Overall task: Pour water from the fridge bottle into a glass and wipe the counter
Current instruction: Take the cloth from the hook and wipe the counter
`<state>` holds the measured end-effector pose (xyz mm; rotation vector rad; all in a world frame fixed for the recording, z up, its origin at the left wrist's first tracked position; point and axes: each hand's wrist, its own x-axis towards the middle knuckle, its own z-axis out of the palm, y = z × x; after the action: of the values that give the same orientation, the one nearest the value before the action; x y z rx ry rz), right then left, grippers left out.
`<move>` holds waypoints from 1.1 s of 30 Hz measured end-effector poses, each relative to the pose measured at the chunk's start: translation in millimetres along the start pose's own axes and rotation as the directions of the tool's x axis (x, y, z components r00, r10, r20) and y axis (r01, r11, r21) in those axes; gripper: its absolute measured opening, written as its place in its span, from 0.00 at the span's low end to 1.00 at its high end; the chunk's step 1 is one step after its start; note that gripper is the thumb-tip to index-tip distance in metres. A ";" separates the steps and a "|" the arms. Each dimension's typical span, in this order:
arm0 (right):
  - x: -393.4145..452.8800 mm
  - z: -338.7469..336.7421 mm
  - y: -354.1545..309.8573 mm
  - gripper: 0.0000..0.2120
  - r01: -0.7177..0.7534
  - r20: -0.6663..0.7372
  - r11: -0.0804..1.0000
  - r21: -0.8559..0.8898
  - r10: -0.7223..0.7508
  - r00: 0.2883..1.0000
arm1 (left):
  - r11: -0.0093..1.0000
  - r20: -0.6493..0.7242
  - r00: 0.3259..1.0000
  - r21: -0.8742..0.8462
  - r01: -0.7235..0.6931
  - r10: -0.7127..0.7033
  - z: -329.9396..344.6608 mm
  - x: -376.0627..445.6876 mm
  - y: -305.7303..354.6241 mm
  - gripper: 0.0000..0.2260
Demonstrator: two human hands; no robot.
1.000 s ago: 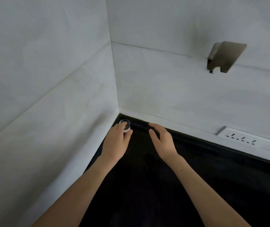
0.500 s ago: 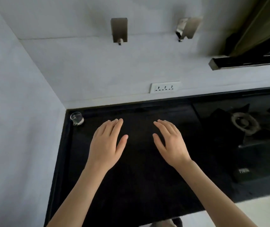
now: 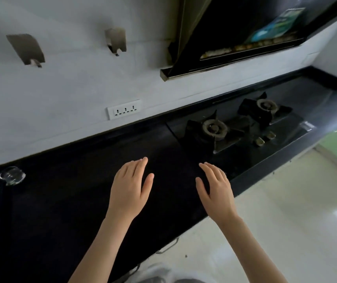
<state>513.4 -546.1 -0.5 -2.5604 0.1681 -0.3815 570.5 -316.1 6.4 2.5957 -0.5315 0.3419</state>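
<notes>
Your left hand (image 3: 129,192) and right hand (image 3: 216,190) hover flat over the black counter (image 3: 65,211), fingers straight, holding nothing. The glass (image 3: 12,175) stands in the counter's far-left corner, at about ten o'clock from your left hand and well apart from it. It is small and clear, likely light, rigid, breakable and slick; wrap its side wall. No bottle is in view.

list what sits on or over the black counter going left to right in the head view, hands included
glass in the back left corner → left hand → right hand → nearer gas burner → farther gas burner
</notes>
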 end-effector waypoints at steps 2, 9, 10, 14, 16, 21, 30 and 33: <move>-4.7 -18.9 20.3 0.22 -0.029 -0.041 1.000 -0.012 0.029 0.999 | 0.998 0.021 0.998 -0.022 -0.060 0.061 12.6 7.4 28.2 0.22; -36.6 -79.3 96.3 0.21 -0.167 -0.169 0.986 0.021 0.168 0.971 | 0.966 0.089 0.964 -0.094 -0.241 0.250 54.5 26.2 124.5 0.23; -42.7 -89.2 106.7 0.22 -0.188 -0.192 0.982 0.020 0.188 0.963 | 0.959 0.091 0.958 -0.104 -0.263 0.273 59.7 28.7 139.4 0.22; -66.4 -131.4 143.0 0.22 -0.238 -0.264 0.971 0.004 0.230 0.937 | 0.926 0.086 0.929 -0.153 -0.344 0.360 82.7 38.6 198.4 0.22; -77.4 -148.8 160.2 0.21 -0.268 -0.297 0.963 0.006 0.258 0.919 | 0.909 0.078 0.916 -0.177 -0.376 0.394 93.8 41.9 224.5 0.22; -98.2 -181.1 193.7 0.23 -0.325 -0.341 0.946 0.008 0.308 0.888 | 0.868 0.057 0.883 -0.222 -0.444 0.466 111.2 46.3 280.2 0.22; -106.4 -222.7 221.1 0.20 -0.350 -0.446 0.937 0.009 0.317 0.837 | 0.795 0.026 0.816 -0.246 -0.555 0.578 120.1 62.9 350.8 0.22; -106.7 -232.5 227.5 0.20 -0.351 -0.490 0.936 0.016 0.314 0.813 | 0.763 0.000 0.791 -0.263 -0.590 0.612 120.5 67.4 371.4 0.21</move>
<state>331.9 -833.2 42.7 -2.3873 0.8209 -0.8890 491.0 -698.9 70.2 2.1367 -1.3607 0.3374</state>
